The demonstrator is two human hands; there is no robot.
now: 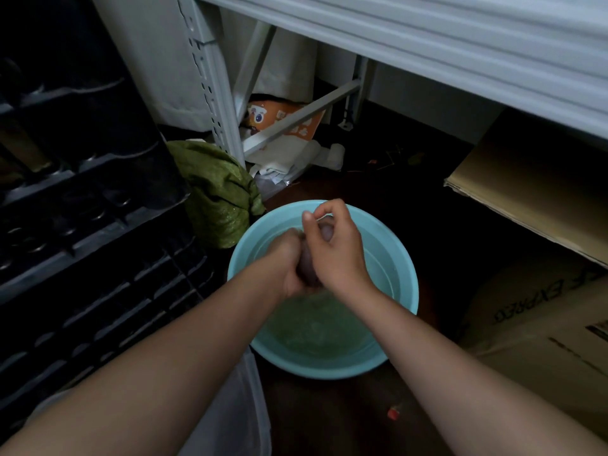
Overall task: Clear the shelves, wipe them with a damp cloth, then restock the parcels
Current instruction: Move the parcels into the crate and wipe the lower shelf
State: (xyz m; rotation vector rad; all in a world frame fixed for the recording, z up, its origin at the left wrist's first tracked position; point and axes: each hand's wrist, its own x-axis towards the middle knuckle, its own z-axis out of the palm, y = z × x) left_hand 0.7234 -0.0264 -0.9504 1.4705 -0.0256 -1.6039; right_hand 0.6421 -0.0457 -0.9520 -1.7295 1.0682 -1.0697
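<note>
A light blue basin [399, 258] holding water stands on the dark floor in front of me. Over it, my left hand [287, 261] and my right hand [335, 248] both grip a bunched, wet, greyish-purple cloth [307, 264] between them. Most of the cloth is hidden inside my fists; a rounded end shows by my right thumb. The grey metal shelf [427, 51] runs across the top right, its bottom level open to the floor.
Black plastic crates [82, 225] are stacked at the left. A green bag [217, 195] lies beside the basin. Paper and an orange packet [286, 121] lie under the shelf. Cardboard boxes [533, 324] stand at the right.
</note>
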